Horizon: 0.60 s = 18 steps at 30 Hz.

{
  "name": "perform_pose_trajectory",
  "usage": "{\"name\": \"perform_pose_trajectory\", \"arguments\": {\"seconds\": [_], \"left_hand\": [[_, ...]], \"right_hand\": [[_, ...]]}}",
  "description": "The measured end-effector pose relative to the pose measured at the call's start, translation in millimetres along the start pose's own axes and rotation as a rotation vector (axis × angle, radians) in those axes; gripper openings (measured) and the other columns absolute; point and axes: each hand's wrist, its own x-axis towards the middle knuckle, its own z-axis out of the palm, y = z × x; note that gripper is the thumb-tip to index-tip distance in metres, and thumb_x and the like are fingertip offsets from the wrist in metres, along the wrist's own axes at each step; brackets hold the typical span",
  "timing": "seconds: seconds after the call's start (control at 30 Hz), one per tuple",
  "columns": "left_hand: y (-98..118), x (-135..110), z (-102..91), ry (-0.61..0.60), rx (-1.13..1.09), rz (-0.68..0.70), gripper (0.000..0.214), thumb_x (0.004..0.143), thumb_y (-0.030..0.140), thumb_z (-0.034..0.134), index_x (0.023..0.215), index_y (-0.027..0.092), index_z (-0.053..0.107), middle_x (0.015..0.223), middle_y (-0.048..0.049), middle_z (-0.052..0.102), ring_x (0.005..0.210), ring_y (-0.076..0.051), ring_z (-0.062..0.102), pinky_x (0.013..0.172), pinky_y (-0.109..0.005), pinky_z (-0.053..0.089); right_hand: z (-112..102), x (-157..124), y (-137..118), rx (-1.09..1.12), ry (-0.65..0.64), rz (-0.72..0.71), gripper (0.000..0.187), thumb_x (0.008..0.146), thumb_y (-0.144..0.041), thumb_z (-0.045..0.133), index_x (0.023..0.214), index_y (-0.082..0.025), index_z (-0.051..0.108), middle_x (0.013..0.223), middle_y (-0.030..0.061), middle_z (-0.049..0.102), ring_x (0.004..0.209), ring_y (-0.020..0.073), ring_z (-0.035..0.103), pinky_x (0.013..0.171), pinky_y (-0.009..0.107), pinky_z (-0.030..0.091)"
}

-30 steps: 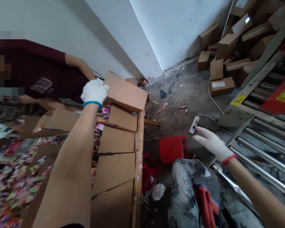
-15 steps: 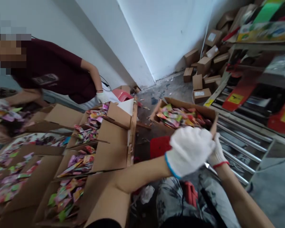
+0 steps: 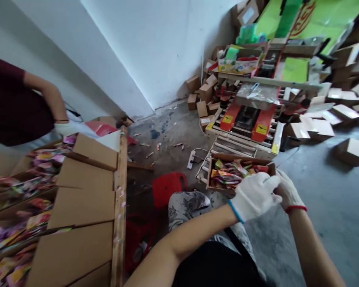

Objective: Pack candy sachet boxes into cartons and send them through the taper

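A small open cardboard box [image 3: 213, 186] full of colourful packets [image 3: 227, 174] is at the near end of a roller conveyor [image 3: 204, 172]. Whether its base rests on the rollers is hidden. At the box's right end, my right hand [image 3: 289, 192], in a white glove with a red cuff, is closed on the corner. My left hand [image 3: 254, 198], in a white glove with a blue cuff, lies across the near right side of the box. Its thumb and fingers are apart, close to my right hand. Nothing shows between them.
Large open cartons [image 3: 86, 207] of packets stand left behind a wooden rail [image 3: 119, 207]. Beside them is a co-worker's arm [image 3: 49, 93]. A red stool [image 3: 167, 189] and power strip [image 3: 191, 159] are on the floor. Ahead stands a machine with red guards [image 3: 261, 123]; boxes [image 3: 354, 151] lie right.
The view has swung right, showing more of the machine and conveyor. The box and both hands are now farther right of the cartons. My left hand's fingers have spread.
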Motion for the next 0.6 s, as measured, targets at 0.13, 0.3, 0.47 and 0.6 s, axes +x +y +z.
{"name": "perform_pose_trajectory", "arguments": {"seconds": [0.13,0.3,0.47,0.6], "left_hand": [[-57.5,-57.6,-48.0,0.501,0.036,-0.058,0.061,0.084,0.05,0.074,0.132,0.021,0.053,0.125,-0.0105,0.062,0.122,-0.026,0.057,0.105,-0.042,0.048],[-134.0,-81.6,-72.7,0.098,-0.259,-0.4,0.06,0.076,0.053,0.079,0.119,0.016,0.059,0.108,-0.0054,0.061,0.094,-0.019,0.062,0.083,-0.033,0.054],[-143.0,-32.8,-55.1,-0.322,-0.197,-0.3,0.042,0.072,0.049,0.081,0.098,0.02,0.065,0.095,-0.0005,0.062,0.085,-0.016,0.061,0.078,-0.028,0.05],[-141.7,2.9,-29.2,-0.704,0.107,-0.17,0.042,0.076,0.058,0.071,0.1,0.024,0.067,0.101,-0.0052,0.067,0.093,-0.027,0.067,0.073,-0.034,0.05]], "right_hand": [[-19.8,-17.0,-13.1,0.236,-0.055,0.094,0.054,0.084,-0.057,0.066,0.124,-0.021,0.058,0.109,0.0078,0.072,0.095,0.0234,0.069,0.083,0.036,0.058],[-14.9,-9.2,-45.9,-0.154,-0.211,-0.059,0.046,0.072,-0.056,0.075,0.093,-0.02,0.057,0.083,0.0001,0.064,0.072,0.0169,0.059,0.062,0.027,0.047],[14.3,17.5,-84.2,-0.859,-0.273,-0.147,0.042,0.068,-0.058,0.073,0.08,-0.023,0.052,0.068,-0.0033,0.057,0.058,0.0135,0.047,0.052,0.025,0.027],[41.8,29.9,-102.9,-1.108,-0.398,-0.186,0.034,0.078,-0.056,0.064,0.085,-0.024,0.057,0.074,0.0012,0.062,0.064,0.0177,0.054,0.054,0.028,0.024]]}}
